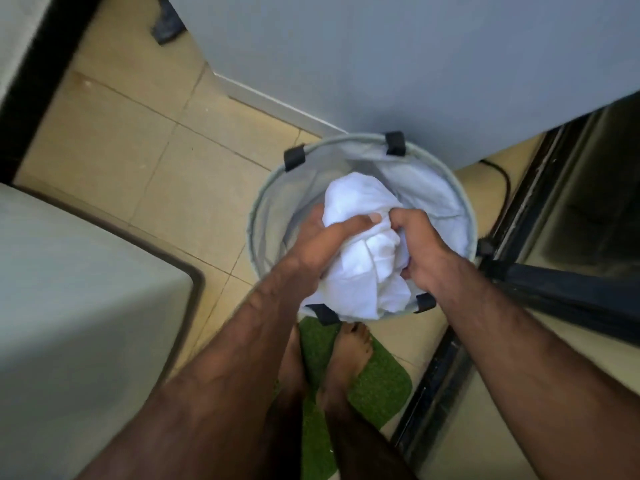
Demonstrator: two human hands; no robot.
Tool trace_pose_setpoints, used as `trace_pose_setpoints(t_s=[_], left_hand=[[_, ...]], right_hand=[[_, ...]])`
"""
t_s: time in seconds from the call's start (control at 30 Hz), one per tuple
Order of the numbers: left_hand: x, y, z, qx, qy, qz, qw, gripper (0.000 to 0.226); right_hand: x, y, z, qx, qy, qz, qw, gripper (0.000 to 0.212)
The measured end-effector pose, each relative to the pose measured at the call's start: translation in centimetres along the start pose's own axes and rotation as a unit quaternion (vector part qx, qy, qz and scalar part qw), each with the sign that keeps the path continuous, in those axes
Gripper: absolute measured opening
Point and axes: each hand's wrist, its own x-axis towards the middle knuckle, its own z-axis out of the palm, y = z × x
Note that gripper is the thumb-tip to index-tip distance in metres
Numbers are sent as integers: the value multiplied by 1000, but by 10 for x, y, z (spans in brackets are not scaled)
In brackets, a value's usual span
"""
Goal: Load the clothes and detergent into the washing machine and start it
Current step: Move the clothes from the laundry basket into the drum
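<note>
A round grey fabric laundry basket (266, 199) with dark handle tabs stands on the tiled floor just ahead of my feet. Over its opening I hold a bundle of white cloth (360, 244). My left hand (329, 240) grips the bundle from the left, thumb across its top. My right hand (422, 247) grips it from the right with curled fingers. The basket's bottom is hidden under the cloth. A grey appliance (69, 306), possibly the washing machine, fills the lower left; its lid and controls are out of view.
A grey wall or panel (381, 64) rises behind the basket. A dark-framed sliding door track (519, 237) runs along the right. My bare feet stand on a green mat (377, 379). A dark object (166, 26) lies on the beige tiles at the top left.
</note>
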Motion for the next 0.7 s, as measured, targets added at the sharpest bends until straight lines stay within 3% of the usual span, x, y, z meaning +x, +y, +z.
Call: trace_pose_setpoints(t_s=[0.23, 0.37, 0.6, 0.67, 0.7], left_hand=[[-139, 104, 15, -5, 18, 86, 996, 39], [-226, 164, -2, -13, 16, 136, 990, 26], [-372, 242, -71, -71, 69, 160, 982, 38], [-387, 258, -78, -75, 60, 160, 982, 43], [-424, 263, -99, -89, 98, 174, 976, 45]], right_hand=[[-166, -60, -3, 6, -15, -47, 999, 26], [-255, -93, 24, -30, -22, -70, 997, 22], [-392, -142, 110, -131, -105, -144, 975, 13], [-406, -153, 120, -142, -115, -161, 970, 24], [-443, -154, 147, -173, -132, -170, 961, 34]])
